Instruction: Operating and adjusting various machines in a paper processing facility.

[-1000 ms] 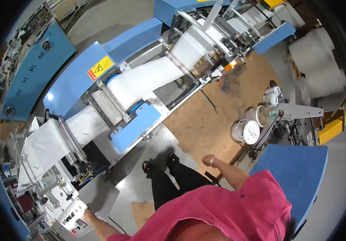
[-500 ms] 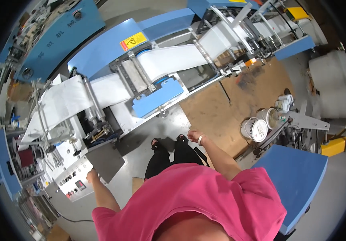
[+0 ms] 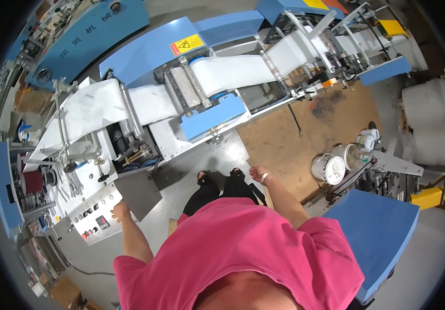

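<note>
Your left hand (image 3: 120, 211) is now reaching the control panel (image 3: 96, 217), up from the lower edge 1 s back; fingers possibly resting on its edge, grip unclear. Right hand (image 3: 258, 173) is hanging loosely open, holding nothing, beside the white web (image 3: 233, 72) machine.

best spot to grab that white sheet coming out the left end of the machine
Take the white sheet at its loose left edge, coming from the control panel side where the left hand already is. There it spreads flat over thin rods, while further right rollers pin it. This is a judgement; the right hand hangs free.
</note>
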`<act>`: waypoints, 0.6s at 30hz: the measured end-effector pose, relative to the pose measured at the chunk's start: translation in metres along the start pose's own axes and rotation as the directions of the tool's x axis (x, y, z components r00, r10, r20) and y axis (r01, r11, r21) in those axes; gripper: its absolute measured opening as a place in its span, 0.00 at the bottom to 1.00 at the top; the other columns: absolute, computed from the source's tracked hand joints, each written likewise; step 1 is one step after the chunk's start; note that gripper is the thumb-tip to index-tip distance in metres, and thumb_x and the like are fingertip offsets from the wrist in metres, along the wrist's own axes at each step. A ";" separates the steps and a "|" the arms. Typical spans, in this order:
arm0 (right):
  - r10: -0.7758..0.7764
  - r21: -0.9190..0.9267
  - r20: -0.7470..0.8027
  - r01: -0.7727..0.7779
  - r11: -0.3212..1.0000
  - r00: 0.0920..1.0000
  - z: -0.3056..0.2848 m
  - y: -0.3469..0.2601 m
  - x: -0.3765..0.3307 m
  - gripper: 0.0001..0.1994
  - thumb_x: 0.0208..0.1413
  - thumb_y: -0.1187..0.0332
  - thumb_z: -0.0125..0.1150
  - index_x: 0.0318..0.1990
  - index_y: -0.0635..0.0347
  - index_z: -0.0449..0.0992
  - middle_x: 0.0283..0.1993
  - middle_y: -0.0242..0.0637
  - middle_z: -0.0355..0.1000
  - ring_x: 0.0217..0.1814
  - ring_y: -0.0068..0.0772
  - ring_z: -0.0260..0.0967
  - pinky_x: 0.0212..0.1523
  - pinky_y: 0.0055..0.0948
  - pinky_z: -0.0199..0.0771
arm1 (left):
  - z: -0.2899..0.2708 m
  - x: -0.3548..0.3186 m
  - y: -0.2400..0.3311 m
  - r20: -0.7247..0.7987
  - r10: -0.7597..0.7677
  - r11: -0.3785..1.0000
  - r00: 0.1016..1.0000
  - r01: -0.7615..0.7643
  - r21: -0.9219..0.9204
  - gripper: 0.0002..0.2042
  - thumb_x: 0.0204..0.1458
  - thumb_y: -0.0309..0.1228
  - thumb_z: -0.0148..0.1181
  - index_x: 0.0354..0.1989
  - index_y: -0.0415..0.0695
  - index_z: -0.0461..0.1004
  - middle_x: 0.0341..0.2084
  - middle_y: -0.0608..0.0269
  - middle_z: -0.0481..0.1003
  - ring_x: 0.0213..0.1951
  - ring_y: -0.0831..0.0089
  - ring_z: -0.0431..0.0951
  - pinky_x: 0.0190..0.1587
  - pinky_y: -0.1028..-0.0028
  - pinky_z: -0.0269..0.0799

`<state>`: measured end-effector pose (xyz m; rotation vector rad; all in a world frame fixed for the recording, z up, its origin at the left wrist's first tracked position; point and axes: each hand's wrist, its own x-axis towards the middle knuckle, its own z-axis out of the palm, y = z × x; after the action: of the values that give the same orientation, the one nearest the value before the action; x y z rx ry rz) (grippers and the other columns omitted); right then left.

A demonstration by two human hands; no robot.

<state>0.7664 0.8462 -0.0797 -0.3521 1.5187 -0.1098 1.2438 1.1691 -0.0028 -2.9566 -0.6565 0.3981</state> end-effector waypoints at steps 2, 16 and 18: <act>0.044 0.062 0.044 -0.047 0.997 0.998 0.003 0.000 0.000 0.09 0.49 0.64 0.47 0.26 0.60 0.68 0.21 0.32 0.68 0.23 0.25 0.65 0.20 0.20 0.65 | -0.004 -0.004 -0.002 0.013 0.017 0.999 1.000 -0.017 0.040 0.19 0.40 0.44 0.49 0.37 0.45 0.71 0.48 0.67 0.56 0.51 0.62 0.53 0.46 0.56 0.52; 0.027 0.269 0.160 -0.070 0.960 0.987 0.007 -0.010 -0.008 0.09 0.49 0.67 0.44 0.22 0.61 0.68 0.17 0.34 0.66 0.18 0.26 0.62 0.19 0.18 0.62 | -0.001 0.002 -0.011 0.022 0.027 0.994 0.999 -0.024 -0.103 0.21 0.40 0.45 0.50 0.41 0.45 0.69 0.54 0.55 0.50 0.57 0.52 0.44 0.51 0.48 0.45; 0.015 0.255 0.162 -0.056 0.965 0.987 0.012 -0.010 -0.009 0.09 0.48 0.67 0.44 0.23 0.61 0.68 0.18 0.34 0.66 0.18 0.26 0.62 0.19 0.18 0.62 | -0.006 -0.002 -0.012 0.012 0.038 0.994 0.999 -0.036 -0.108 0.21 0.40 0.44 0.50 0.40 0.43 0.69 0.54 0.54 0.50 0.57 0.52 0.43 0.51 0.47 0.44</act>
<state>0.7791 0.8408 -0.0680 -0.1207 1.3325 -0.2439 1.2385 1.1789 0.0053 -3.0746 -0.6453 0.3995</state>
